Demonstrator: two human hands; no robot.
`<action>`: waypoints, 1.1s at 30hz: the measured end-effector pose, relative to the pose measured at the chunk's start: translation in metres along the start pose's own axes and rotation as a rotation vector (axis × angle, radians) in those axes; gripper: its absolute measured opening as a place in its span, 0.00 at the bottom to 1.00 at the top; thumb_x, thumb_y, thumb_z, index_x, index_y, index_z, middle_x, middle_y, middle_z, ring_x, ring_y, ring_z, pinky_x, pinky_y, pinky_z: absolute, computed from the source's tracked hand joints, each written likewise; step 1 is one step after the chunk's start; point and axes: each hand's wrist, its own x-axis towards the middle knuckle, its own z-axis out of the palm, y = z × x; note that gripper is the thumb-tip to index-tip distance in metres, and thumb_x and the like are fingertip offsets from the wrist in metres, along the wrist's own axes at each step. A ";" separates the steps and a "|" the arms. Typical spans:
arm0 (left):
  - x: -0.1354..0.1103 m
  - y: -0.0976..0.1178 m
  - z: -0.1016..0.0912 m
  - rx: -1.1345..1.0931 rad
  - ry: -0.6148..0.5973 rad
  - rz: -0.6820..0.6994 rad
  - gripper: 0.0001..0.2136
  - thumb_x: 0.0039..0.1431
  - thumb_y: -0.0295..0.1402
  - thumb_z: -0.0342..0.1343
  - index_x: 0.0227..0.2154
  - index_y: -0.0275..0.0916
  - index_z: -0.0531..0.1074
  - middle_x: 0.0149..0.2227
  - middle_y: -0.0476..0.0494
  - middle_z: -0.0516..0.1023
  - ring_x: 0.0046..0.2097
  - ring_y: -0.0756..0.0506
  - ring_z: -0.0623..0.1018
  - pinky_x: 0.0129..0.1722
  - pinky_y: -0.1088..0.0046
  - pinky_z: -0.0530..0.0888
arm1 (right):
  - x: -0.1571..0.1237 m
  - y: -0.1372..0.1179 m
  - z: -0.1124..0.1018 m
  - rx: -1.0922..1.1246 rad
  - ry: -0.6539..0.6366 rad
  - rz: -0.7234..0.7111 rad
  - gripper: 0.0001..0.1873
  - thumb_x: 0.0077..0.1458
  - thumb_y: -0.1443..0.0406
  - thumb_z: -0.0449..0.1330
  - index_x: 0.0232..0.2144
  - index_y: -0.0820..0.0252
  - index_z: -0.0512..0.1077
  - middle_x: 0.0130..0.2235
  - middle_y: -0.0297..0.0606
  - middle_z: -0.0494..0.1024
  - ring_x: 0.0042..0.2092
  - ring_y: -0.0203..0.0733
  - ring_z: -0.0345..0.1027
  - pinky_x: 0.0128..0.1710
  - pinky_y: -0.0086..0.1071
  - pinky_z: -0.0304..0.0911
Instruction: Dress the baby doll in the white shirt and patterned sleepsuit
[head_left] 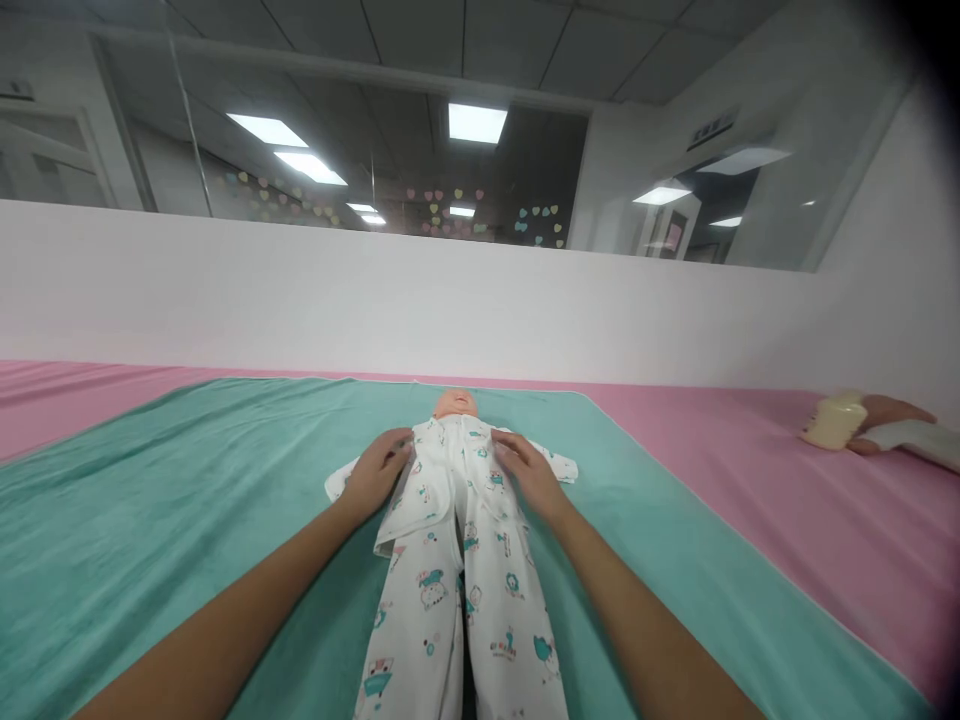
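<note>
Head view: both hands at the sides of a dressed doll (455, 403) lying on its back.
The left hand (381, 470) and right hand (527, 472) rest at opposite edges of the doll's white printed top (431, 485), fingertips at chest height, so the doll's body lies between them; fingers are loosely bent, and whether either pinches the cloth I cannot tell. The head points toward the white wall (375, 300), the sleeves stretch out beyond each hand, and printed trousers (506, 610) run down between the forearms. Under the doll is a teal sheet (225, 490) over a pink cover (720, 450). Well apart at far right, another person's hand (892, 410) is at a yellowish bottle (832, 420). Nothing stands between hands and doll.
</note>
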 end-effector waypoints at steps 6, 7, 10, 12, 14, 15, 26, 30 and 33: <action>-0.010 0.009 0.031 -0.017 -0.128 0.067 0.25 0.62 0.44 0.36 0.60 0.41 0.51 0.64 0.48 0.48 0.64 0.47 0.50 0.63 0.66 0.48 | -0.016 -0.028 0.028 -0.316 -0.271 -0.196 0.24 0.57 0.52 0.48 0.54 0.49 0.62 0.61 0.31 0.55 0.63 0.43 0.41 0.63 0.45 0.37; -0.011 0.010 0.035 -0.030 -0.137 0.057 0.25 0.63 0.44 0.36 0.61 0.41 0.50 0.65 0.49 0.45 0.64 0.47 0.48 0.63 0.66 0.47 | -0.018 -0.033 0.029 -0.317 -0.286 -0.204 0.22 0.58 0.53 0.47 0.52 0.49 0.65 0.60 0.30 0.58 0.63 0.42 0.45 0.63 0.44 0.38; -0.012 0.010 0.040 -0.010 -0.139 0.081 0.25 0.62 0.44 0.37 0.60 0.42 0.50 0.65 0.48 0.43 0.64 0.46 0.46 0.63 0.64 0.47 | -0.017 -0.041 0.028 -0.282 -0.274 -0.180 0.20 0.59 0.54 0.45 0.45 0.48 0.71 0.52 0.29 0.70 0.56 0.41 0.58 0.58 0.39 0.50; -0.013 0.011 0.039 0.038 -0.136 0.176 0.24 0.63 0.43 0.39 0.59 0.43 0.53 0.64 0.48 0.47 0.64 0.45 0.48 0.63 0.62 0.49 | -0.006 -0.042 0.030 -0.278 -0.185 -0.134 0.20 0.59 0.53 0.44 0.42 0.49 0.72 0.46 0.31 0.75 0.49 0.40 0.66 0.51 0.36 0.58; -0.015 0.014 0.037 0.089 -0.105 0.292 0.21 0.63 0.41 0.39 0.57 0.44 0.57 0.63 0.47 0.52 0.63 0.45 0.52 0.62 0.61 0.52 | 0.013 -0.042 0.034 -0.336 -0.101 -0.076 0.21 0.59 0.53 0.43 0.39 0.52 0.72 0.39 0.32 0.76 0.41 0.39 0.69 0.43 0.33 0.61; -0.016 0.015 0.036 0.110 -0.073 0.338 0.19 0.63 0.39 0.39 0.56 0.44 0.59 0.61 0.46 0.56 0.62 0.44 0.55 0.61 0.60 0.55 | 0.026 -0.042 0.039 -0.399 -0.082 -0.043 0.21 0.59 0.53 0.42 0.37 0.54 0.72 0.36 0.33 0.76 0.37 0.38 0.69 0.39 0.32 0.61; -0.020 0.021 0.030 0.218 0.138 0.520 0.10 0.61 0.28 0.42 0.43 0.39 0.64 0.43 0.41 0.68 0.47 0.44 0.66 0.47 0.60 0.66 | 0.108 -0.030 0.105 -0.726 -0.102 0.103 0.06 0.41 0.62 0.57 0.19 0.58 0.67 0.25 0.36 0.73 0.31 0.41 0.64 0.30 0.31 0.51; -0.019 0.019 0.032 0.195 0.178 0.538 0.09 0.60 0.28 0.42 0.41 0.38 0.64 0.42 0.40 0.67 0.46 0.44 0.66 0.48 0.60 0.66 | 0.104 -0.020 0.098 -0.582 0.066 0.109 0.08 0.47 0.62 0.49 0.22 0.57 0.64 0.27 0.33 0.71 0.31 0.38 0.61 0.29 0.30 0.50; -0.017 0.017 0.032 0.153 0.179 0.524 0.08 0.61 0.29 0.43 0.41 0.39 0.64 0.43 0.40 0.68 0.47 0.44 0.66 0.49 0.61 0.65 | 0.103 -0.015 0.090 -0.427 0.141 0.124 0.06 0.46 0.63 0.49 0.21 0.58 0.60 0.26 0.32 0.69 0.30 0.36 0.61 0.28 0.29 0.51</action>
